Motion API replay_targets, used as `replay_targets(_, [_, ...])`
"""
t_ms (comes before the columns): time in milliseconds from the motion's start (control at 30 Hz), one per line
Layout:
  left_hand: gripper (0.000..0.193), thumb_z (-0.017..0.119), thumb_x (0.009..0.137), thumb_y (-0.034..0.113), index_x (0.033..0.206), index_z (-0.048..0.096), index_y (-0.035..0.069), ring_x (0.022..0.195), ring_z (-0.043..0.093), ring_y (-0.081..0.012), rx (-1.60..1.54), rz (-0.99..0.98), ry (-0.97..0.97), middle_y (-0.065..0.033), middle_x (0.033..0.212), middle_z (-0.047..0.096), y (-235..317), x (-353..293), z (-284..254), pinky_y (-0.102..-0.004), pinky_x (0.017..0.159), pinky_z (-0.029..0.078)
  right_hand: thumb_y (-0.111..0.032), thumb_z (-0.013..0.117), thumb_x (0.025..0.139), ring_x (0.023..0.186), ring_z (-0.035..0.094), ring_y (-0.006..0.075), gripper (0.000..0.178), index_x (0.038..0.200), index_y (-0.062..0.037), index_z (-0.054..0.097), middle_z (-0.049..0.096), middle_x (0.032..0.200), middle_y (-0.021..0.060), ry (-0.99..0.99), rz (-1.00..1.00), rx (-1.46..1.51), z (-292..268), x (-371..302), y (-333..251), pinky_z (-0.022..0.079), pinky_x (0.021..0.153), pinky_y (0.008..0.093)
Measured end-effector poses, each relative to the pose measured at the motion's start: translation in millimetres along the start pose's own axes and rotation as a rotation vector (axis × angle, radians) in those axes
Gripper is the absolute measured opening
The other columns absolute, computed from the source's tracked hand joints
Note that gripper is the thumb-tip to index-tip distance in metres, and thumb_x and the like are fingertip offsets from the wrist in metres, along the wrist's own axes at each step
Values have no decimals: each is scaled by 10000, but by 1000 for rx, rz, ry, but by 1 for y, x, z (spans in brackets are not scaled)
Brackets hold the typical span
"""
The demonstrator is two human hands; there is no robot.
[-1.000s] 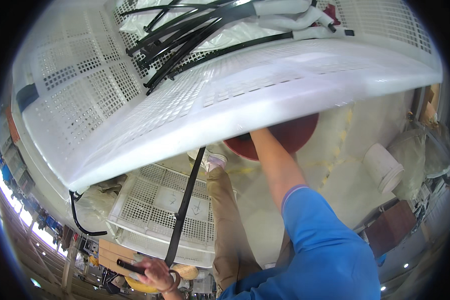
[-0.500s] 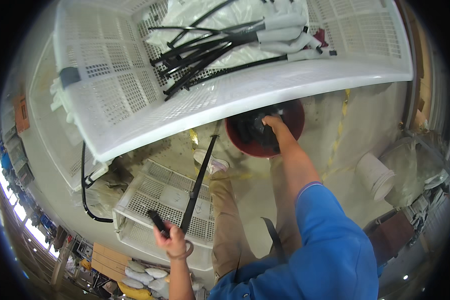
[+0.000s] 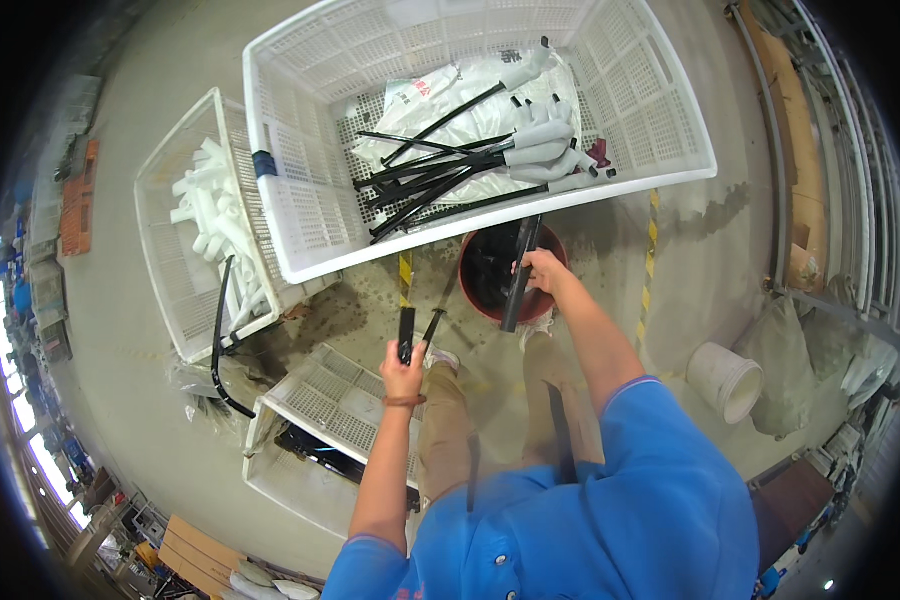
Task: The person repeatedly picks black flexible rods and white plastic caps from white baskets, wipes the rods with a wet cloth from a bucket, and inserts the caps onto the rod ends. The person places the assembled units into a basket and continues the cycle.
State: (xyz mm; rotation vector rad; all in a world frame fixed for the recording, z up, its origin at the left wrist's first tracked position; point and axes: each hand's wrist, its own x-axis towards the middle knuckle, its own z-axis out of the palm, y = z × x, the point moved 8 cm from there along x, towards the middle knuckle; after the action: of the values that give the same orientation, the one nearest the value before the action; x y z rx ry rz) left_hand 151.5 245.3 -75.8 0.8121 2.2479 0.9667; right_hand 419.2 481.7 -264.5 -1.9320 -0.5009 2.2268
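My left hand (image 3: 402, 376) is closed around a black rod (image 3: 434, 322) with a small crosspiece at its far end. A short black piece (image 3: 407, 328) sticks up from the same hand. My right hand (image 3: 542, 270) grips a long, flat-sided black piece (image 3: 521, 288), tilted over a dark red bucket (image 3: 475, 302). Dark contents lie inside the bucket, too shadowed to make out. Beyond the hands stands a large white plastic crate (image 3: 500, 218), where several black rods (image 3: 425, 202) with pale wrapped ends (image 3: 540, 145) rest on plastic sheeting.
Left of it, another white crate (image 3: 150, 265) holds white tubular pieces (image 3: 215, 220), with a bent black tube (image 3: 217, 345) hanging by its corner. A perforated crate (image 3: 325, 385) sits by my legs. A whitish bucket (image 3: 722, 380) and bagged goods (image 3: 785, 370) stand at right.
My right hand has come up out of the red bucket with the flat-sided black piece. My left hand has moved up and right, its rod now pointing away. The view has shifted, showing more of the crates.
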Motion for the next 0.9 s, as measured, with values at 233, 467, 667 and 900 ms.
replay_targets(233, [282, 770, 836, 234, 941, 616, 22, 549, 514, -147, 47, 230, -177, -83, 618, 564, 113, 1, -40, -325, 529, 445, -301, 706, 791, 882, 653, 279, 406, 1120, -89, 598, 660, 949, 130, 5, -737, -878, 35, -209, -62, 517, 798, 395])
replay_targets(467, [301, 775, 838, 274, 1006, 669, 49, 561, 573, -192, 27, 373, -363, -90, 668, 610, 265, -34, -135, -320, 571, 471, -314, 754, 802, 852, 640, 301, 360, 1103, -171, 619, 604, 895, 81, 126, -1613, -1245, 57, -413, -162, 509, 711, 424])
replay_targets(667, [401, 774, 833, 353, 1046, 662, 32, 597, 635, -241, 131, 482, -435, -127, 704, 651, 326, -66, -157, -329, 591, 497, -275, 791, 739, 787, 586, 301, 441, 1124, -176, 601, 543, 856, 78, 93, -1858, -1310, 60, -477, -192, 472, 679, 428])
replay_targets(900, [469, 745, 842, 431, 1082, 659, 37, 645, 667, -300, 229, 558, -371, -169, 744, 674, 339, -78, -161, -361, 614, 516, -290, 794, 712, 879, 594, 281, 543, 1204, -159, 606, 567, 924, 68, -17, -1886, -1497, 76, -506, -189, 470, 785, 408])
